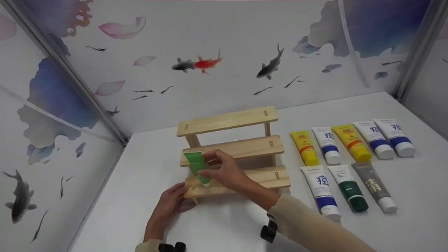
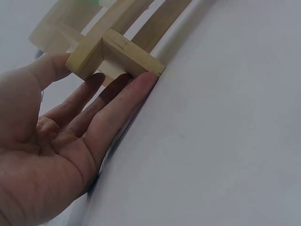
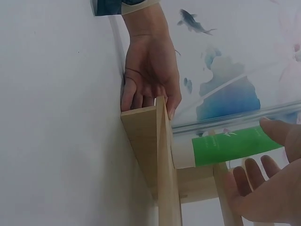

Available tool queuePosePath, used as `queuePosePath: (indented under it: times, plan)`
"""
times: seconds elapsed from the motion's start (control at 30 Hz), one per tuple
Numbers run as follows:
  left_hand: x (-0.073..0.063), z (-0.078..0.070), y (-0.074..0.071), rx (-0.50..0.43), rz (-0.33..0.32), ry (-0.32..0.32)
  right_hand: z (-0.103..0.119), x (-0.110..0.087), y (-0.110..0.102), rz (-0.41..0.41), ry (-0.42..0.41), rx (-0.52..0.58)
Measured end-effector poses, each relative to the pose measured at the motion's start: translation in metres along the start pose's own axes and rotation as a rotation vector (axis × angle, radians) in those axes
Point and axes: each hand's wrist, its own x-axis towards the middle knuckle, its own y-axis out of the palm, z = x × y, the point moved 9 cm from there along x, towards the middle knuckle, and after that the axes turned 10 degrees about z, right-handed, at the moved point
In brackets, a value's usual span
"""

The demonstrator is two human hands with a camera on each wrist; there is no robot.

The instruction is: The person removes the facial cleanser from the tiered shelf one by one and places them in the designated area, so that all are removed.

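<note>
A small green squeeze tube (image 1: 196,164) with a white cap stands cap-down on the lowest board of a three-tier wooden rack (image 1: 227,120), near its left end. My right hand (image 1: 227,171) holds the tube between thumb and fingers from the right. In the right wrist view the tube's white cap (image 3: 182,153) meets the board, and the thumb (image 3: 277,132) lies along the green body. My left hand (image 1: 171,201) grips the left end of the lowest board. In the left wrist view its thumb is at the board's end and the fingers (image 2: 117,108) reach underneath to the support.
Right of the rack lie two rows of tubes: yellow ones (image 1: 304,147), white-and-blue ones (image 1: 319,190), a white-and-green one (image 1: 348,187) and a grey one (image 1: 374,187). Behind the white table (image 1: 115,196) rises a wall (image 1: 224,31) painted with fish.
</note>
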Motion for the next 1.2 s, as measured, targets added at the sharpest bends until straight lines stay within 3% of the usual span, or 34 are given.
queuePosePath:
  times: [0.27, 0.47, 0.7, 0.9, 1.2]
  plan:
    - [-0.001, -0.002, 0.002, 0.014, -0.006, -0.004, -0.003, 0.008, 0.002, -0.052, 0.019, 0.002]
    - [-0.002, -0.002, 0.004, 0.026, -0.009, -0.013, 0.001, 0.009, 0.005, -0.043, 0.005, -0.016]
    - [-0.006, -0.005, 0.005, 0.035, -0.022, 0.022, 0.016, -0.003, -0.004, -0.036, -0.025, -0.016]
    - [-0.006, -0.003, 0.001, 0.044, -0.037, 0.014, 0.033, -0.015, -0.015, -0.026, -0.06, -0.005]
    - [-0.003, -0.004, 0.004, 0.037, -0.027, 0.029, 0.05, -0.034, -0.045, -0.072, -0.067, -0.007]
